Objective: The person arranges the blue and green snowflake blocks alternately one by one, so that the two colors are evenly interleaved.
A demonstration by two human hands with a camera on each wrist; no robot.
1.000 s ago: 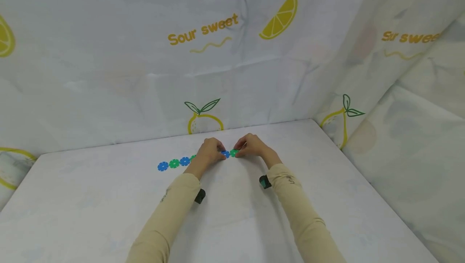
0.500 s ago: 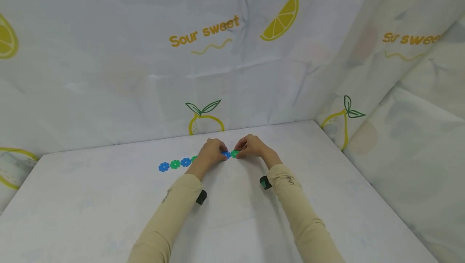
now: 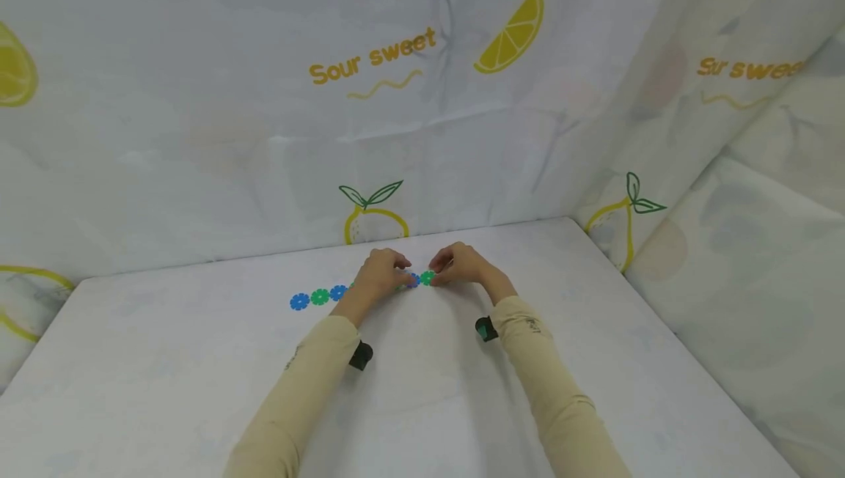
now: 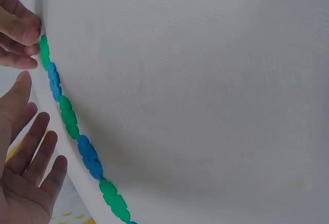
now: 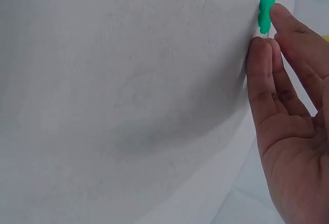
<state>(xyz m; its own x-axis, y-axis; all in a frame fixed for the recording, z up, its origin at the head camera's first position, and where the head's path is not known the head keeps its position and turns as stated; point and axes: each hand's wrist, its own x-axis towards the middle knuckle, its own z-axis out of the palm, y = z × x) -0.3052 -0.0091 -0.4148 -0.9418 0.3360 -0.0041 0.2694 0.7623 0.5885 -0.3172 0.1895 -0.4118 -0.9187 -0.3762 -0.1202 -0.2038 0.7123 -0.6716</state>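
A row of flower-shaped plastic discs, alternating blue and green, lies joined edge to edge on the white table. Its left end is a blue disc [image 3: 300, 301], its right end a green disc [image 3: 428, 278]. My left hand [image 3: 379, 274] hovers over the middle of the row and hides part of it. In the left wrist view its fingers [image 4: 32, 144] are spread loosely, apart from the discs. My right hand [image 3: 461, 264] is at the row's right end. In the right wrist view, its thumb [image 5: 281, 16] lies right beside the green disc, its straight fingertips just past the edge.
White cloth with lemon prints hangs as a back wall [image 3: 198, 170] and a right wall [image 3: 759, 243] around the table [image 3: 165, 375]. The row lies near the table's back edge. Black wrist devices show under both sleeves.
My left hand has loosened its fingers from the blue disc and moved slightly left. My right fingers have parted a little at the green disc. The row stays in place.
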